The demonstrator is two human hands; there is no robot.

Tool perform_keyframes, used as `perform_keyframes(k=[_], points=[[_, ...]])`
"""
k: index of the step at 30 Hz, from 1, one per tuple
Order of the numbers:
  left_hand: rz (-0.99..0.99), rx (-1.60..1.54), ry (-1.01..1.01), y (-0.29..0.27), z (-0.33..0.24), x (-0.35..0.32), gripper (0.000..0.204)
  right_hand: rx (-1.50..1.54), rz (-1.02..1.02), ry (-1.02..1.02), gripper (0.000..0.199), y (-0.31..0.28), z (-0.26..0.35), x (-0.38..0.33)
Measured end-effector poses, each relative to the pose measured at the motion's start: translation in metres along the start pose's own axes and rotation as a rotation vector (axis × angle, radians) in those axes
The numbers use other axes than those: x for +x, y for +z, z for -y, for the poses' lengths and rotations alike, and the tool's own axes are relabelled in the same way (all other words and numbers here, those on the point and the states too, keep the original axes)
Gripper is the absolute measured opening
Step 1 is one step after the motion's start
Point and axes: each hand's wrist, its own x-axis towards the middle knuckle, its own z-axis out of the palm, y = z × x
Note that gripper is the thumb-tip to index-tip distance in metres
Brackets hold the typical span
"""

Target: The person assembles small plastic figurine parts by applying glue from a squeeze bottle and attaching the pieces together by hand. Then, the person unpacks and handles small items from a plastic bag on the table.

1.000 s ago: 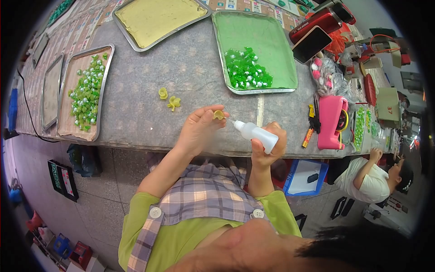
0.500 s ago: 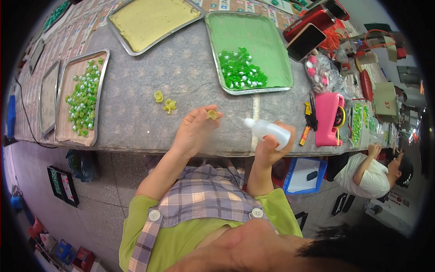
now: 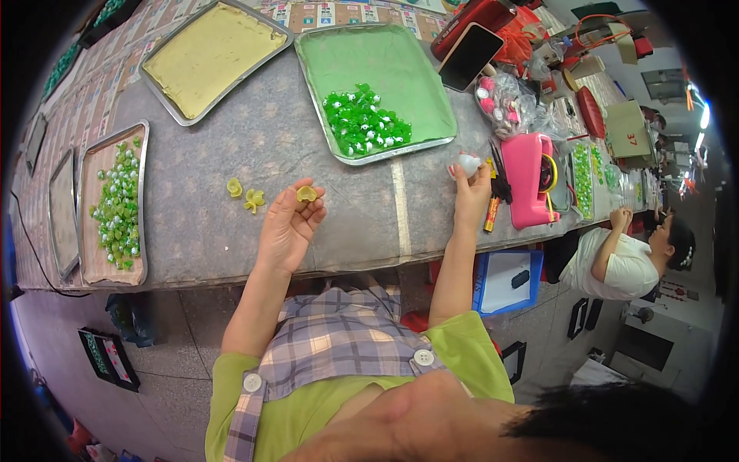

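My left hand [image 3: 286, 231], raised by the table's front edge, pinches a small yellow petal-edged cup [image 3: 306, 194] between thumb and fingers. Two more pieces like it, a rounded yellow cup [image 3: 234, 186] and a yellow flower-shaped piece [image 3: 254, 202], lie on the grey tabletop just left of that hand. Over to the right, my right hand [image 3: 471, 199] is closed round a white squeeze bottle [image 3: 466, 163]. Only part of the bottle shows above the fingers, beside a pink tape dispenser [image 3: 530, 185].
Beyond my hands stands a green-lined tray [image 3: 369, 58] with green and white beads. A yellow-filled tray [image 3: 212, 65] lies farther left, and a tray [image 3: 91, 163] of green beads at far left. A phone [image 3: 471, 58] and bagged parts [image 3: 504, 104] crowd the right. A co-worker [image 3: 612, 262] sits there.
My right hand has carried the squeeze bottle right, away from my left hand, to beside the tape dispenser. My left hand still pinches the yellow cup. The whole view has shifted somewhat.
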Motion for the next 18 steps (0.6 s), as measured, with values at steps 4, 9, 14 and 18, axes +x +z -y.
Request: perform_keyframes(k=[4, 9, 14, 18], points=[[0.003, 0.008, 0.003, -0.002, -0.001, 0.001, 0.031, -0.476, -0.193, -0.381, 0.037, 0.013, 0.033, -0.008], [-0.004, 0.032, 0.005, 0.002, -0.001, -0.003, 0.031, -0.595, 0.13, -0.721, 0.016, 0.067, 0.079, -0.002], [0.018, 0.025, -0.012, 0.002, 0.001, -0.006, 0.031, -0.738, 0.5, -0.564, 0.014, 0.131, 0.032, 0.044], [-0.011, 0.026, 0.022, -0.004, -0.005, -0.011, 0.031, -0.976, 0.532, -0.515, 0.017, 0.148, 0.015, 0.051]])
